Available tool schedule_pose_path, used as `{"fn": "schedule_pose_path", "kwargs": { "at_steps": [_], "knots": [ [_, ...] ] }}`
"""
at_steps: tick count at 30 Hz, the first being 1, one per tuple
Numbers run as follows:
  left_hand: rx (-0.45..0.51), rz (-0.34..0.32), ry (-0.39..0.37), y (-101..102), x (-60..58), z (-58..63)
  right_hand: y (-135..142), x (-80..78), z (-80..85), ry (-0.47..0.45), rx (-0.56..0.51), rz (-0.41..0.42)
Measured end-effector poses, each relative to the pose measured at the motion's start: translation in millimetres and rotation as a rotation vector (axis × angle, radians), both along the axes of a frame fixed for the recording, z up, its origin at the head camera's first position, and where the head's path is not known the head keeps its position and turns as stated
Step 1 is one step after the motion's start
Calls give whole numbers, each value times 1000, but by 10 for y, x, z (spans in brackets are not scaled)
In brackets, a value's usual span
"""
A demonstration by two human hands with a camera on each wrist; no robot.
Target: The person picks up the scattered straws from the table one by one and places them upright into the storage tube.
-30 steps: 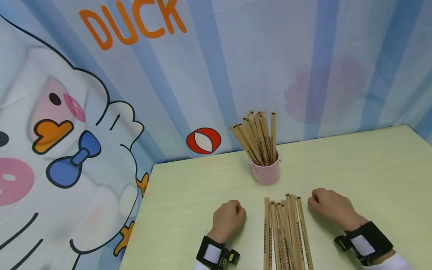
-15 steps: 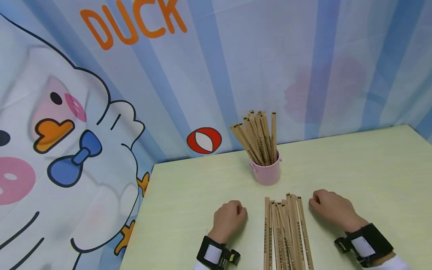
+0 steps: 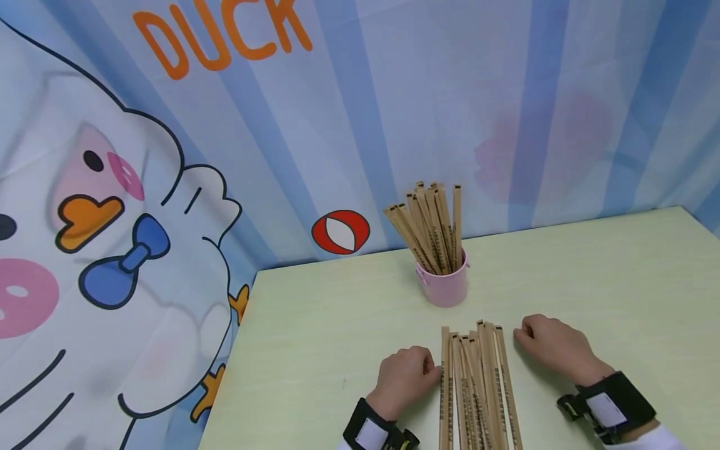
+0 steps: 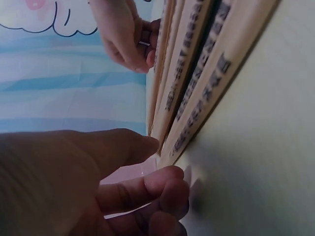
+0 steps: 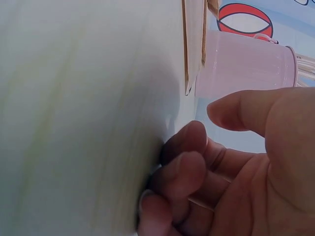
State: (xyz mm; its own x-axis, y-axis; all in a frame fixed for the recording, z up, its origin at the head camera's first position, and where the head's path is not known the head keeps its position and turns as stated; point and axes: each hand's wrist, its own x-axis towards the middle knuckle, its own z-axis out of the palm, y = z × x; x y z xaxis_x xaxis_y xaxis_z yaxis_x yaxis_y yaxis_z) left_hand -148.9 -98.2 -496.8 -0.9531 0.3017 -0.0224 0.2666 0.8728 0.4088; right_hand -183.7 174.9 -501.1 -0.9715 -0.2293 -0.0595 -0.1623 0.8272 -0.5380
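Several long, thin sticks in brown paper sleeves point(image 3: 477, 387), printed with dark lettering, lie side by side on the table between the two hands. My left hand point(image 3: 407, 375) is at the left edge of this row, fingertips right beside the outermost stick. In the left wrist view its thumb point(image 4: 135, 147) and loosely bent fingers point(image 4: 165, 182) stand apart, holding nothing, close to the sleeves' printed sides. Over on the right, my right hand point(image 3: 557, 347) rests on the table, a small gap away from the row. Its fingers point(image 5: 179, 177) are loosely curled around nothing.
Behind the row stands a pink bucket point(image 3: 444, 290) filled with more upright paper-sleeved sticks point(image 3: 430, 231). A light-coloured tabletop point(image 3: 315, 325) reaches back to a blue striped duck curtain point(image 3: 439, 94). Each wrist wears a black strap point(image 3: 615, 403) with a small camera.
My left hand has moved rightward and slightly toward me, up to the left edge of the stick row. The right hand, the sticks and the bucket stay in place.
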Motion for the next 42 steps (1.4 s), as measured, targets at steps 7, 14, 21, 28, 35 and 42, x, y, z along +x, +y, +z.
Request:
{"fn": "schedule_pose_path", "kwargs": {
  "at_steps": [7, 14, 21, 28, 35, 42],
  "knots": [
    [-52, 2, 43, 96, 42, -63, 4, 12, 21, 0, -10, -1],
    [-49, 9, 69, 144, 71, -81, 11, 11, 31, 0, -12, 7],
    [-36, 20, 81, 133, 60, -77, 8, 12, 27, 0, -10, 7],
    [11, 59, 106, 77, 20, -12, 6, 17, 37, 7, -11, 13],
    [67, 77, 198, -18, -86, 185, 5, 15, 44, 8, -7, 18],
    [80, 78, 212, -83, -202, 453, 3, 17, 31, 9, -9, 6]
  ]
}}
